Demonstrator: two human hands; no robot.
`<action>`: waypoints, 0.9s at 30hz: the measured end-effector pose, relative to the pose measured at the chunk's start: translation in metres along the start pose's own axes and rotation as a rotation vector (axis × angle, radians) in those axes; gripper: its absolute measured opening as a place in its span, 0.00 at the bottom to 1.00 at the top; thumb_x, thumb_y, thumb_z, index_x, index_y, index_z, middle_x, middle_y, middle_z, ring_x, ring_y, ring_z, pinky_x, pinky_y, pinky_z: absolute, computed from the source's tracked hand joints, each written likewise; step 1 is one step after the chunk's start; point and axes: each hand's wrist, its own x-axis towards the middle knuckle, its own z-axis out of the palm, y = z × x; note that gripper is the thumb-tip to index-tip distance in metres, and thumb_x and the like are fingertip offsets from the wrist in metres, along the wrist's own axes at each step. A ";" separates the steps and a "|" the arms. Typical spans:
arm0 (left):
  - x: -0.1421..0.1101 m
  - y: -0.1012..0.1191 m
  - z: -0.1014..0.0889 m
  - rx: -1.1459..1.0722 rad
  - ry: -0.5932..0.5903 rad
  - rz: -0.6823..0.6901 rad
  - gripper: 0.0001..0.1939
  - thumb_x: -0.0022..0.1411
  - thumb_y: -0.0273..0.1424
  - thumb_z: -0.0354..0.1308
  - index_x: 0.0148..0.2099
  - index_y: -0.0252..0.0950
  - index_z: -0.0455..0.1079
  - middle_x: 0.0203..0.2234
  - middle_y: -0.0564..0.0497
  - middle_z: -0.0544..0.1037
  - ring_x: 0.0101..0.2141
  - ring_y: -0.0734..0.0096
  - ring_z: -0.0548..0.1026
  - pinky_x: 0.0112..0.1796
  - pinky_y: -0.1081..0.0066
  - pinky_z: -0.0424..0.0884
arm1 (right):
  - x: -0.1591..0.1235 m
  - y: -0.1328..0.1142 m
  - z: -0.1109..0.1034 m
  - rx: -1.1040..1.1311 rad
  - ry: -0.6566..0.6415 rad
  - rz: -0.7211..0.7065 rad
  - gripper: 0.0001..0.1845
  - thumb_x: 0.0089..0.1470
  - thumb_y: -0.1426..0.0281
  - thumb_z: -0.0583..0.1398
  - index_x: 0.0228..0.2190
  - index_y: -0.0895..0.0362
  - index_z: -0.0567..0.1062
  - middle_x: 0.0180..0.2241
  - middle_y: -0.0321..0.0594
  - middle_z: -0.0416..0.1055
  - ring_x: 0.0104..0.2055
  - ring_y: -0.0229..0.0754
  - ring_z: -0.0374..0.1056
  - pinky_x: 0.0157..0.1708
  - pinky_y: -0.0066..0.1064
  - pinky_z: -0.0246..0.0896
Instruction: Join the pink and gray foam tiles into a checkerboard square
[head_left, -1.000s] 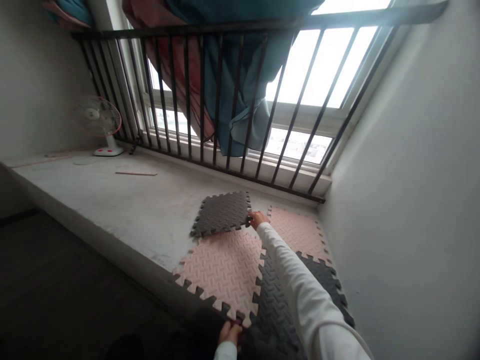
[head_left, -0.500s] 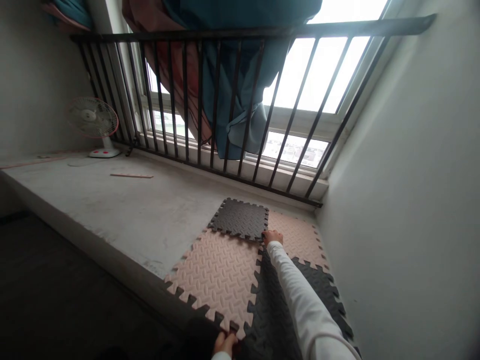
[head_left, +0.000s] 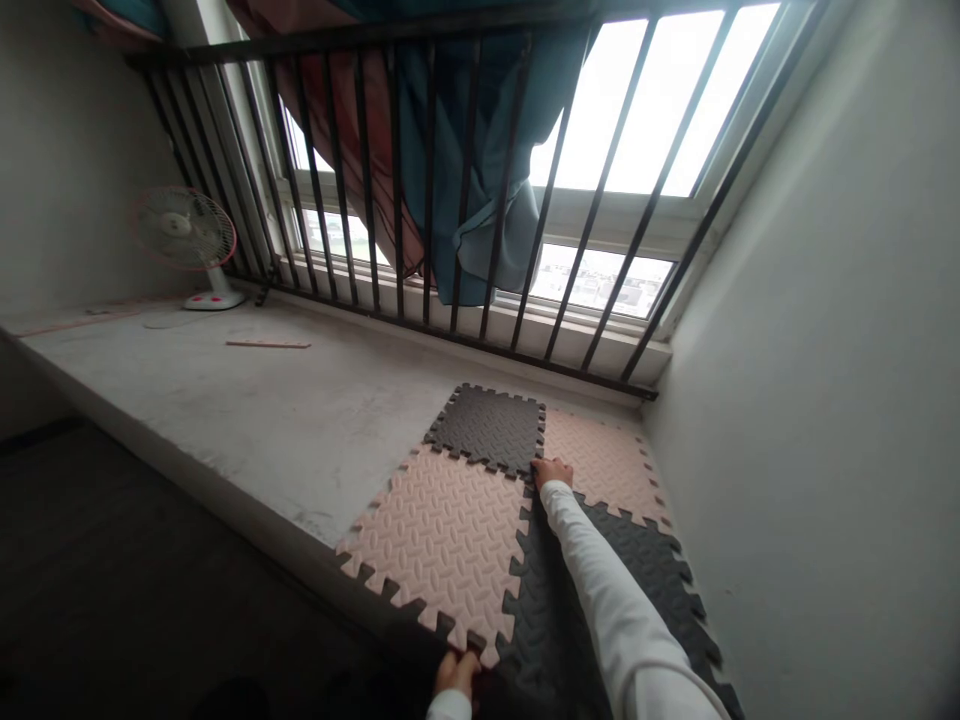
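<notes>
A concrete ledge (head_left: 225, 420) is stretching below a barred window (head_left: 600, 130), with a white plastered wall (head_left: 795, 400) rising on its right. A blue and red curtain (head_left: 465, 150) is hanging behind the dark iron bars (head_left: 465, 190). Far off on the ledge, a white desk fan (head_left: 187, 240) is standing near the bars, and a thin wooden strip (head_left: 268, 343) is lying flat.

Four interlocking foam mat tiles are lying in a checkerboard on the ledge, near the wall. A far dark grey tile (head_left: 487, 430) and a lower dark grey tile (head_left: 570, 610) are meeting a left pink tile (head_left: 442, 540) and a right pink tile (head_left: 604, 465) at a central seam.

The right hand (head_left: 553, 472), reaching out in a white sleeve (head_left: 607, 590), is resting on that seam, its fingers lying together; whether they are clamping anything, I cannot tell. The left hand (head_left: 455, 672) is sitting at the near toothed edge of the left pink tile, with its fingers bunched together there, and any grip is impossible to tell.
</notes>
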 end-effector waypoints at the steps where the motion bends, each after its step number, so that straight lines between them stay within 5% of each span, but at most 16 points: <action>1: 0.000 0.000 0.001 0.010 0.013 0.002 0.03 0.40 0.30 0.43 0.21 0.40 0.57 0.12 0.56 0.66 0.21 0.68 0.71 0.24 0.70 0.61 | 0.001 0.000 0.000 0.010 -0.004 -0.003 0.18 0.48 0.74 0.50 0.37 0.43 0.71 0.44 0.36 0.68 0.48 0.44 0.57 0.41 0.38 0.48; 19: -0.006 0.006 0.000 0.029 0.073 -0.001 0.04 0.40 0.27 0.43 0.22 0.41 0.56 0.11 0.57 0.64 0.21 0.68 0.72 0.24 0.70 0.62 | 0.012 -0.012 0.002 0.017 -0.007 0.012 0.19 0.46 0.76 0.49 0.36 0.48 0.73 0.40 0.41 0.70 0.47 0.46 0.58 0.41 0.39 0.49; 27: -0.008 0.007 0.003 -0.019 0.123 0.038 0.03 0.39 0.27 0.44 0.21 0.40 0.55 0.12 0.56 0.62 0.22 0.66 0.72 0.25 0.69 0.64 | -0.012 -0.015 0.013 0.023 0.027 -0.020 0.22 0.47 0.75 0.48 0.45 0.50 0.66 0.50 0.41 0.62 0.50 0.44 0.55 0.42 0.37 0.50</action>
